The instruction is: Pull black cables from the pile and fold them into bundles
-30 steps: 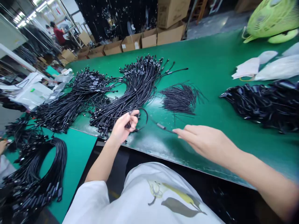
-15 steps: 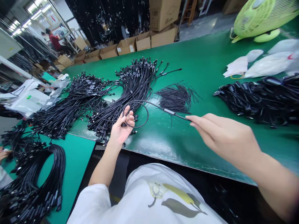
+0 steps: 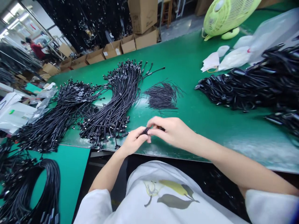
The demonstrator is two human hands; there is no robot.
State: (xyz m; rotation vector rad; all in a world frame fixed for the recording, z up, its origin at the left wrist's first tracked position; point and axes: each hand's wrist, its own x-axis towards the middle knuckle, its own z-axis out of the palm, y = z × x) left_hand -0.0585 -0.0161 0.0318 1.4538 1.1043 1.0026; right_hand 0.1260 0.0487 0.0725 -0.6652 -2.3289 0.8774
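Observation:
My left hand (image 3: 135,140) and my right hand (image 3: 169,130) meet over the front edge of the green table. Between them is a black cable (image 3: 145,131), gathered into a short dark bundle; both hands are closed on it, and the fingers hide most of it. Beyond my left hand lies a thick bunch of black cables (image 3: 121,93) with small connectors at the ends. Straight ahead is a flat heap of thin black ties (image 3: 161,97).
More loose cables (image 3: 63,109) spread to the left. Looped cables (image 3: 53,183) lie on the lower-left surface. At right are coiled cable bundles (image 3: 243,88), white bags (image 3: 234,57) and a green fan (image 3: 226,18). Cardboard boxes (image 3: 128,45) line the far side.
My right hand held one end of the cable stretched out to the right; it has come back to my left hand. The loop has been gathered small between both. The view has turned right.

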